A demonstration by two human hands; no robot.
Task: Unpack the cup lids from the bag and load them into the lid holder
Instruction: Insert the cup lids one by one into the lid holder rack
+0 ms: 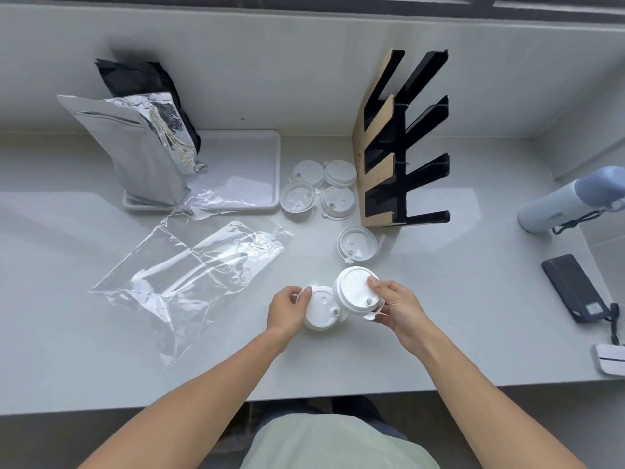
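Observation:
My left hand [286,309] grips a white cup lid [320,308] just above the counter. My right hand [397,308] holds a small stack of white lids [353,292], thumb on its top; the stack overlaps the left lid's edge. Several loose lids [319,189] lie in a cluster beside the lid holder [389,143], and one more lid [356,242] lies in front of it. The holder is black with a tan side panel, and its slanted slots show no lids. The clear plastic bag [189,275] lies flat and crumpled to the left.
A white tray [243,170] at the back left bears a silver foil pouch [142,143] and a black pouch [135,79]. At the right stand a pale blue bottle [568,201], a dark phone [573,287] and a white device [612,362].

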